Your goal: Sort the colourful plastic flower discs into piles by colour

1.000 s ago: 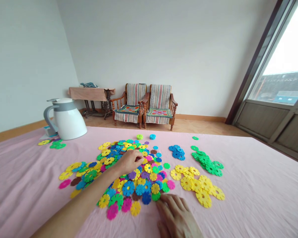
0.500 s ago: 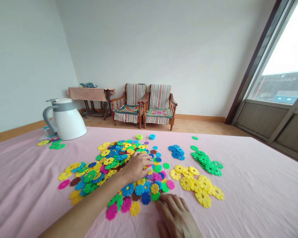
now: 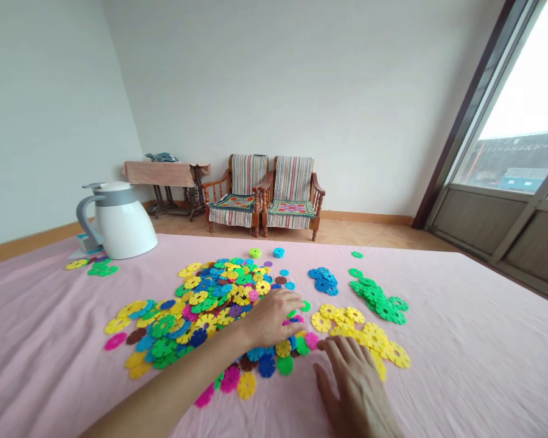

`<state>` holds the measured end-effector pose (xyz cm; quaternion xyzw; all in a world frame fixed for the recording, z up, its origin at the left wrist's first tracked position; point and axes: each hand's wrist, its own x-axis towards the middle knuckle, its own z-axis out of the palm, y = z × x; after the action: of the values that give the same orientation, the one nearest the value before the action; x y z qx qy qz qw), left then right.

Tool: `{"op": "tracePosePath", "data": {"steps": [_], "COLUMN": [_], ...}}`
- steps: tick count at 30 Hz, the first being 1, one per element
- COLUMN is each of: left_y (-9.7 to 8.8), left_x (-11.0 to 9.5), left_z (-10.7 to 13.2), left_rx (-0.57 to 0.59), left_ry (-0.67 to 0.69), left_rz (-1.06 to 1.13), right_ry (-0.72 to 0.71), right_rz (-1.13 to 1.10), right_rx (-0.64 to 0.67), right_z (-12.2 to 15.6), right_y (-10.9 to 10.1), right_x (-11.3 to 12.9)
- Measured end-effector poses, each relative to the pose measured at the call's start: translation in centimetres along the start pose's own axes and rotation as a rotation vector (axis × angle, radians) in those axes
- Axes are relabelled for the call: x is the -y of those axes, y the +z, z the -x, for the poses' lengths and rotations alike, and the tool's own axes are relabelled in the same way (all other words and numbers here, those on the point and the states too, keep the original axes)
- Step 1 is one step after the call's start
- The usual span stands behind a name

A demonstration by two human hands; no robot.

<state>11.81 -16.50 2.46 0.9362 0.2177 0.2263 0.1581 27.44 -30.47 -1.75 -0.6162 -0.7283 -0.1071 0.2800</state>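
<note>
Right hand (image 3: 356,389) at near edge of tabletop (image 3: 475,353), fingers spread flat, tips touching yellow pile (image 3: 383,350). Left hand (image 3: 274,315) flat, fingers loose, on mixed pile (image 3: 201,304) at centre. Beyond: blue pile (image 3: 324,281), green pile (image 3: 379,299). Jug (image 3: 121,219) far left.

White walls, two striped wooden armchairs (image 3: 265,196), a side table (image 3: 167,173), and a bright window (image 3: 520,121).

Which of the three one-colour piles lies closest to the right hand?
The yellow pile: it lies just by the right hand, while the blue pile and green pile sit farther back.
</note>
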Motion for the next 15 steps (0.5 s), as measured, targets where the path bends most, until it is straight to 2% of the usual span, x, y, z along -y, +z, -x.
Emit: {"op": "tracePosePath", "data": {"steps": [3, 6, 9, 15], "left_y": [1.4, 1.5, 0.7, -0.3], "left_x": [-0.1, -0.3, -0.9, -1.7], "left_z": [-0.9, -0.7, 1.1, 5.3], "left_rx": [0.043, 0.104, 0.127, 0.088], "left_ry": [0.07, 0.109, 0.112, 0.056], "left_rz": [-0.069, -0.112, -0.132, -0.259], "right_ry": [-0.016, -0.022, -0.02, -0.14], "right_rz": [0.046, 0.058, 0.056, 0.051], "right_rx": [0.0, -0.009, -0.025, 0.022], "right_z": [-0.5, -0.6, -0.3, 0.1], "right_y": [-0.5, -0.4, 0.5, 2.7], "right_x": [-0.3, 0.2, 0.7, 1.4]}}
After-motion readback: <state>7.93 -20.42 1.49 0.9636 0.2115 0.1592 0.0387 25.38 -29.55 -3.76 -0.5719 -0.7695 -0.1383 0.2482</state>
